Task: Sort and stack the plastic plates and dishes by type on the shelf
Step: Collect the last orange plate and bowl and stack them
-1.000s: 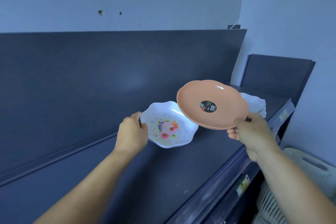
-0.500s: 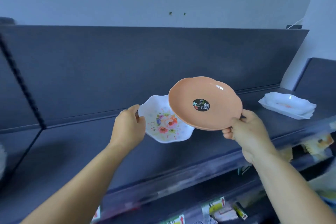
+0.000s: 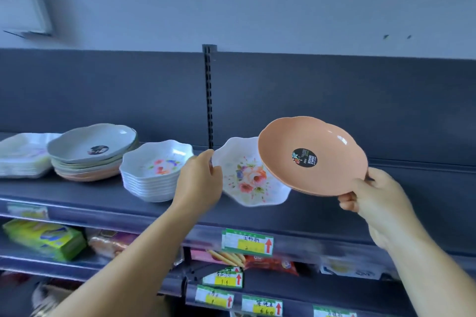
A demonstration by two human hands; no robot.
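1. Left hand [image 3: 198, 183] pinches the rim of a white scalloped plastic dish with a floral print [image 3: 251, 177]; thumb on the inner edge, remaining fingers hidden behind the rim. Dish is tilted toward the camera, held above the shelf.
2. Right hand [image 3: 373, 193] grips the lower right edge of a salmon-orange round plastic plate with a black sticker [image 3: 313, 156]. Fingers are curled under it, thumb on the rim. More than one orange plate may be nested there; edges are too blurred to count.
3. Orange plate overlaps the floral dish's right side, in front of it. Cannot tell if they touch.
4. Targets sit left of the left fingers: stack of matching white floral dishes [image 3: 154, 170] just beside the hand, then a pile of round plates, grey-green on top and orange below [image 3: 92, 153], then a stack of white squarish trays [image 3: 23, 157] at the far end.
5. Risks: edge-only pinches on tilted slick plastic, so either piece could slip. Reaching over the floral stack to the round pile could knock it. Scallops need aligning or the dish nests crooked.
6. Surface: dark grey metal shelf [image 3: 334, 216], matching back panel, slotted upright behind the left fingers. Price tags [image 3: 247, 242] on the front lip; packaged goods on lower shelves. Pale wall above.
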